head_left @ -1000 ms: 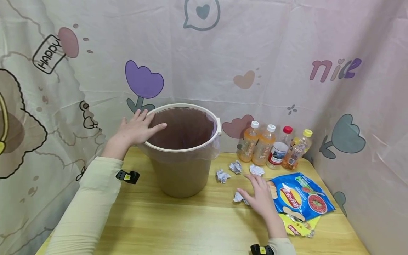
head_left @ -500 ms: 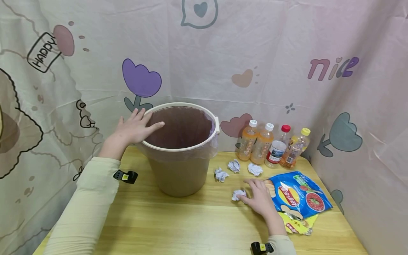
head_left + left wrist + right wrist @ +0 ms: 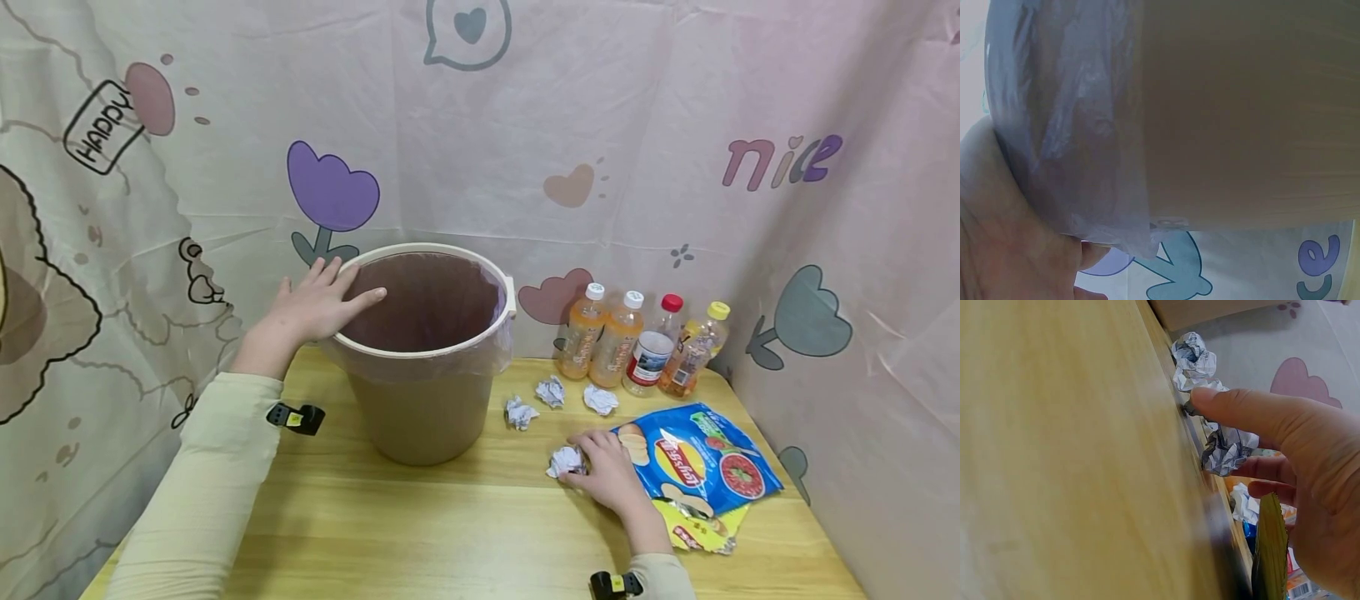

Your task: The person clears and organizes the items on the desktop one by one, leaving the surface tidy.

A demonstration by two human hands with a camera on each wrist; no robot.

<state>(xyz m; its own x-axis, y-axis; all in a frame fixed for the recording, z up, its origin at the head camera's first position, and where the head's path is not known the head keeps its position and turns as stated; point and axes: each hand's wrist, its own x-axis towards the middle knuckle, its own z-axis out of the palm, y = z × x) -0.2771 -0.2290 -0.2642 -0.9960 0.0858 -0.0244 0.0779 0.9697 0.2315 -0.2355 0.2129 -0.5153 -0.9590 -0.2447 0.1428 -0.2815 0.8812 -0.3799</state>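
A brown trash bin [image 3: 423, 417] with a white rim and a thin plastic liner [image 3: 491, 354] stands on the table. My left hand [image 3: 318, 307] rests on the bin's left rim, fingers spread and straight; in the left wrist view, its palm side [image 3: 1016, 231] lies against the liner-covered wall. To the right of the bin, my right hand [image 3: 611, 477] has thumb and fingers around a crumpled paper ball [image 3: 564, 462] on the table. From the right wrist, the thumb [image 3: 1241, 409] shows on one side of that ball, with fingers on the other.
Three more paper balls [image 3: 551, 392] lie between bin and right hand. Several plastic bottles [image 3: 618, 337] with coloured caps stand at the back right. A blue chip bag [image 3: 705, 458] overlaps a yellow one [image 3: 701, 529] beside the right hand. A printed curtain [image 3: 465, 150] hangs behind.
The right hand has lowered and moved slightly left onto the nearest paper ball, its fingers closing around it. The left hand stays on the bin's rim. The head view has shifted slightly.
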